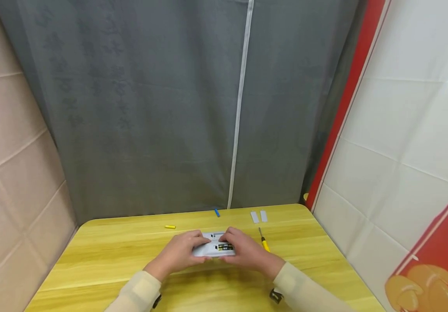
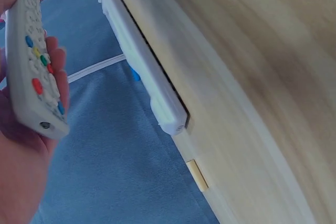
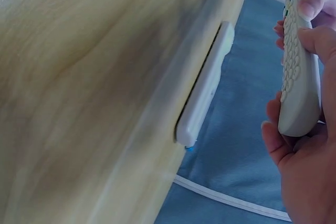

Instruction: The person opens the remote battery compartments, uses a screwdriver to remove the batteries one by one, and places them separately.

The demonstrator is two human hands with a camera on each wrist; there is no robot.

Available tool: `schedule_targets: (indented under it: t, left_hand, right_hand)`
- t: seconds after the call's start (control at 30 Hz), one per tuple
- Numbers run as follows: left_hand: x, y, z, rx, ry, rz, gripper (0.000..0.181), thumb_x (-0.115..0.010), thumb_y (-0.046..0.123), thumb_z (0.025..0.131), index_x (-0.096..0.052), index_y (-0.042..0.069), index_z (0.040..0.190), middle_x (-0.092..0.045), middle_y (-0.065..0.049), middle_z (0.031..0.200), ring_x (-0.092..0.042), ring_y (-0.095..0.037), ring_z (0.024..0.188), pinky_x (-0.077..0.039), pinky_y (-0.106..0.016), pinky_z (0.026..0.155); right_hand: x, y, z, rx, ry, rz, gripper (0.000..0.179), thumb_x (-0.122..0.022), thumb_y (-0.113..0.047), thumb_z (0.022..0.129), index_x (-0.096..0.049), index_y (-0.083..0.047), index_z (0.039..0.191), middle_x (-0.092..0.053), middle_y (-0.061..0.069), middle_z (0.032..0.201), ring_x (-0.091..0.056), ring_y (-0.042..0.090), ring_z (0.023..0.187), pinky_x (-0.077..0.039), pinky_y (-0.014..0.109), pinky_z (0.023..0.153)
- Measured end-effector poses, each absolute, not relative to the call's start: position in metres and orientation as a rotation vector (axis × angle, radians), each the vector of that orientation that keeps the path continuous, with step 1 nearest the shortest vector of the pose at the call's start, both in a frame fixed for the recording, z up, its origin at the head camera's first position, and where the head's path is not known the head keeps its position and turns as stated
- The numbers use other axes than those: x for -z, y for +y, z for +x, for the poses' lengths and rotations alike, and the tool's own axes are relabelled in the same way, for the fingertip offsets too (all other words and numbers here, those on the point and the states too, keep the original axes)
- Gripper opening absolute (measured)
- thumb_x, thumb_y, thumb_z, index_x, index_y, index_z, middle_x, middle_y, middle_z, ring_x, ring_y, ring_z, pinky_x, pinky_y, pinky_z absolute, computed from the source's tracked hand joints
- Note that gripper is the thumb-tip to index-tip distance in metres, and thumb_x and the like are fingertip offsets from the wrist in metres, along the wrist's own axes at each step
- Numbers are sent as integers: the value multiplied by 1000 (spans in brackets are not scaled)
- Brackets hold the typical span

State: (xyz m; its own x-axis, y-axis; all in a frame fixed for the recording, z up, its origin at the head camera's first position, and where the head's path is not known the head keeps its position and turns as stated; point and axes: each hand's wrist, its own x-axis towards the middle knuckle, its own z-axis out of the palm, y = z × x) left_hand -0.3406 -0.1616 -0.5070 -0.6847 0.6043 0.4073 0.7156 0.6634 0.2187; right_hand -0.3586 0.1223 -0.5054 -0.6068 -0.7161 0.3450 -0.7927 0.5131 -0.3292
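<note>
Both hands hold a white remote control [image 1: 204, 250] over the table, its back and battery bay facing up. My left hand [image 1: 183, 250] grips the left end, thumb on the back. My right hand [image 1: 247, 250] grips the right end, its thumb near the dark batteries [image 1: 225, 247] in the bay. Coloured buttons on the underside show on the held remote [image 2: 37, 72] in the left wrist view. A second white remote [image 3: 202, 95] lies on the table just beyond; in the head view the hands partly hide it.
On the wooden table [image 1: 111, 255] lie a yellow battery [image 1: 170, 226], a small blue cylinder [image 1: 217, 212], two pale battery covers [image 1: 254, 217] and a yellow-handled screwdriver [image 1: 264, 242]. A grey curtain [image 1: 161, 121] hangs behind the far edge.
</note>
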Motion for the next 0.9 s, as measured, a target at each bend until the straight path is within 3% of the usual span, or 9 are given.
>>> schedule_targets:
  t: [0.4,0.67,0.9]
  left_hand:
    - [525,-157,-347,409,-2740,-1013,50,-90,45,92,-79,18,133,-69,8,116,-62,-7,96,-56,-35,85]
    - [528,-154,-344,450,-2823,-1008,52,-93,34,91,-77,12,135,-72,-1,129,-68,-15,110,-58,-41,99]
    - [528,-150,-342,506,-2935,-974,49,-93,30,90,-76,11,133,-69,1,125,-64,-12,107,-57,-40,99]
  right_hand:
    - [525,120,-369,-565,-2677,1277,43,-87,-39,98,-72,-13,128,-61,-6,115,-55,6,102,-52,24,91]
    - [533,119,-371,-519,-2722,1260,46,-86,-44,98,-73,-12,128,-64,-5,121,-58,9,111,-52,29,100]
    - [534,118,-367,-527,-2816,1227,44,-85,-48,98,-73,-16,126,-65,-7,121,-57,7,110,-52,29,100]
